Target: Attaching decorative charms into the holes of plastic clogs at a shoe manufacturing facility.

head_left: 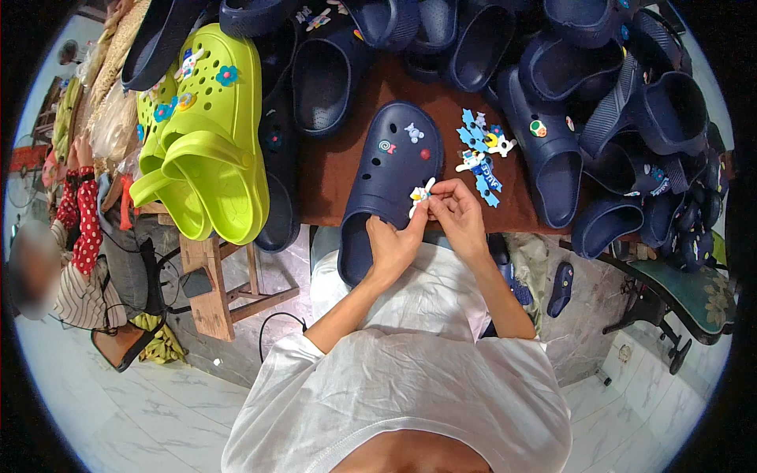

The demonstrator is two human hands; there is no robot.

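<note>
A navy clog (394,177) lies toe outward at the table's near edge, its heel end toward me. My left hand (393,248) grips its upper, fingers reaching into the foot opening and partly hidden, thumb up by the charm. Between thumb and fingertips, my right hand (461,217) pinches a white shoe charm (420,194) against the clog's side. On the upper sit a grey bear-shaped charm (414,132), a swirl candy charm (386,147) and a red charm (426,154). Just right of the clog lies a small pile of blue and white charms (482,143).
Navy clogs (544,150) crowd the brown table (331,185) at the back and right. Lime-green clogs (229,118) with charms stand at left. A wooden stool (209,288) is below them, a green-topped chair (686,288) at right. Another person's polka-dot sleeve (87,225) shows far left.
</note>
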